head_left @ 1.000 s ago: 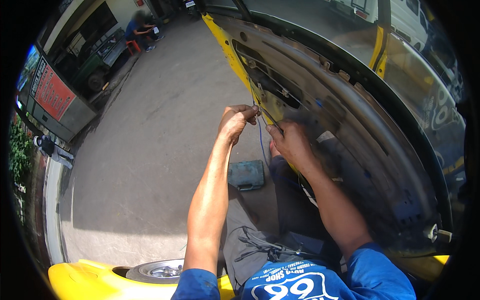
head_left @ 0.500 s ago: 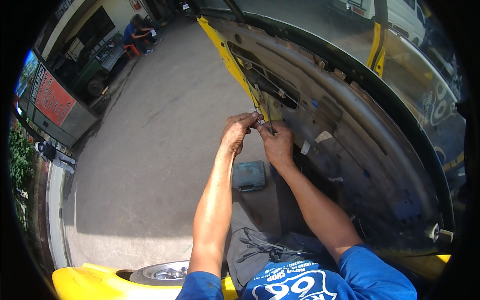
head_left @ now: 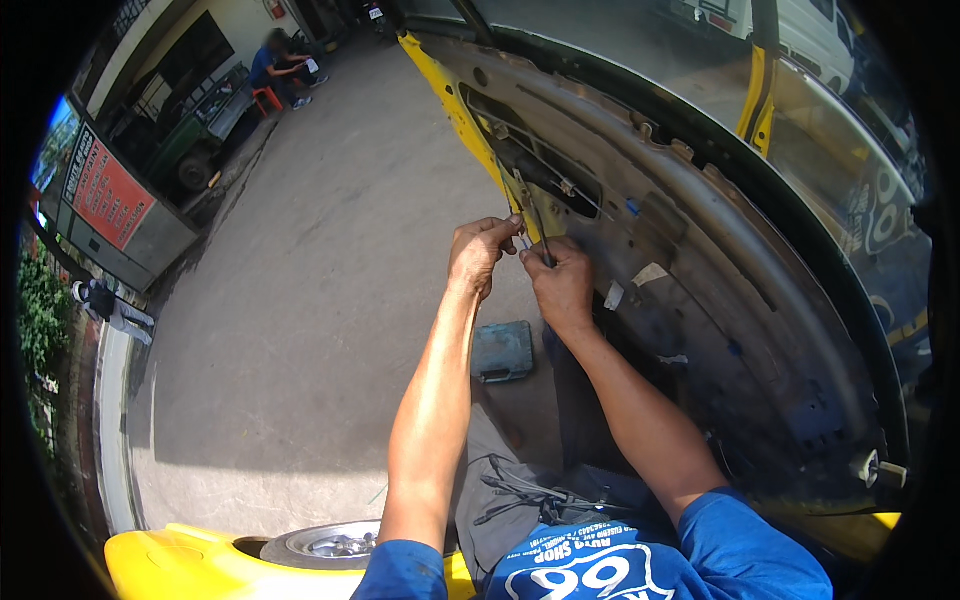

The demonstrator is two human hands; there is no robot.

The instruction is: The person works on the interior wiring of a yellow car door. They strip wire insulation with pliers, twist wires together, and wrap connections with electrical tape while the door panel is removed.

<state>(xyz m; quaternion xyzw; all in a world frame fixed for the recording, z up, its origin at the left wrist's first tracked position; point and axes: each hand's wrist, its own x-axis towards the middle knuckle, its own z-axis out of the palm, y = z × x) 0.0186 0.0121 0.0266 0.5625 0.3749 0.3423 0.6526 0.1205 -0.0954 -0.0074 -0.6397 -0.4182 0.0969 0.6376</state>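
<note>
Close to the yellow edge of an open, stripped car door (head_left: pixel 700 260), both my hands work at a small pale piece (head_left: pixel 524 241). My left hand (head_left: pixel 476 258) is closed, thumb and fingertips pinched at the piece's upper end. My right hand (head_left: pixel 562 288) is also closed, with its fingertips at the lower end. A thin dark rod-like strip (head_left: pixel 541 222) runs from near the door opening down to the right fingers and looks gripped there. The exact kind of either piece is too small to tell.
Below my hands a teal tool case (head_left: pixel 502 351) lies on the concrete. A yellow body panel (head_left: pixel 190 565) with a wheel (head_left: pixel 335 541) is at lower left. Black cables (head_left: pixel 530 495) lie across my lap. A person (head_left: pixel 280 70) sits far off; another person (head_left: pixel 112 308) is at left.
My hands have drawn slightly apart, the right one shifting a little down and right. More of the pale piece shows between them, and the dark strip leans more.
</note>
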